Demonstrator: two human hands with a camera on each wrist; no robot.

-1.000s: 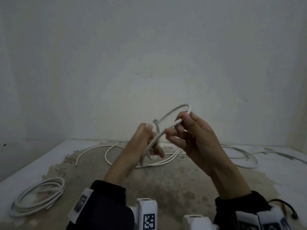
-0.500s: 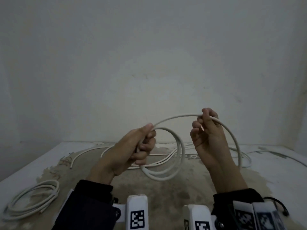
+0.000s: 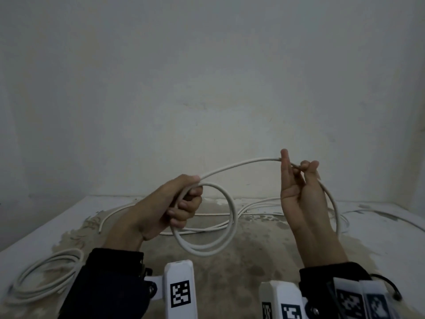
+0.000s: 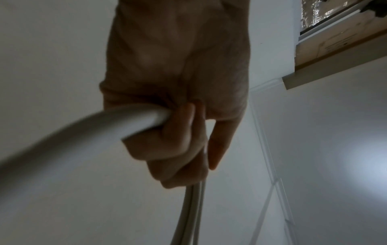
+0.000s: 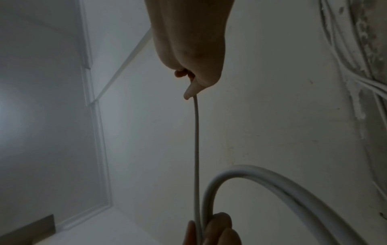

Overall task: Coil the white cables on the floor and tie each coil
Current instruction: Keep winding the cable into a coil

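Note:
My left hand (image 3: 184,203) grips a small coil of white cable (image 3: 231,229) that hangs below the fist in two or three loops. From the fist a strand (image 3: 239,164) arcs up and right to my right hand (image 3: 299,170). That hand pinches the strand in curled fingers, one finger pointing up. Past the right hand the cable drops to the floor (image 3: 334,203). The left wrist view shows the left hand (image 4: 178,140) closed round the cable (image 4: 83,140). In the right wrist view the right hand (image 5: 192,66) holds the strand (image 5: 196,149) running down to the coil (image 5: 272,185).
A wound white coil (image 3: 46,277) lies on the floor at the near left. Loose white cables (image 3: 259,207) sprawl across the stained floor by the wall, one end (image 3: 101,226) at the left. A plain wall rises close behind.
My hands have drawn apart. The right hand has gone right and up along the cable, lengthening the strand between the hands. The coil still hangs from the left fist.

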